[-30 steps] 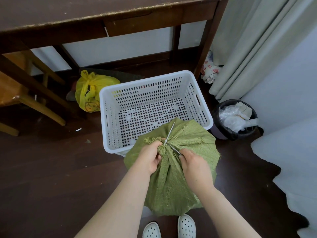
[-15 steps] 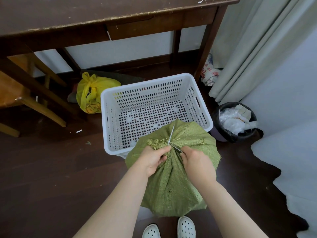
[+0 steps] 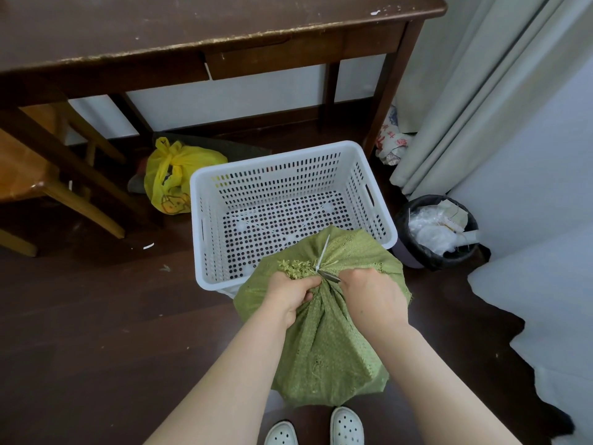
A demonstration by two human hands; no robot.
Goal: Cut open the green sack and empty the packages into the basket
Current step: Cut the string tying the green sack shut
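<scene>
Right now the green sack point(image 3: 324, 342) stands upright on the dark floor, just above a pair of white shoes point(image 3: 346, 425) at its 6 o'clock. Its bulging top leans over the near right corner of the white basket point(image 3: 272, 158), which sits at the sack's 12 o'clock with only its perforated bottom showing inside.

The left hand point(image 3: 288, 297) is closed tight round the gathered neck of the sack, with frayed green weave spilling out just above the knuckles. The right hand point(image 3: 369, 297) is curled into a fist at the neck's 3 o'clock side, gripping a metal blade point(image 3: 332, 277) whose tip pokes out between the two hands. The handle is hidden inside the fist. The tip meets the foot of a white tie point(image 3: 324, 252) that cinches the neck, its loose tail pointing up toward 12 o'clock.

A knotted yellow bag point(image 3: 173, 178) lies at the basket's 10 o'clock, and a black-lined bin point(image 3: 433, 252) full of white scraps stands at its 3 o'clock. A dark wooden table point(image 3: 192, 24) spans the top of the view.
</scene>
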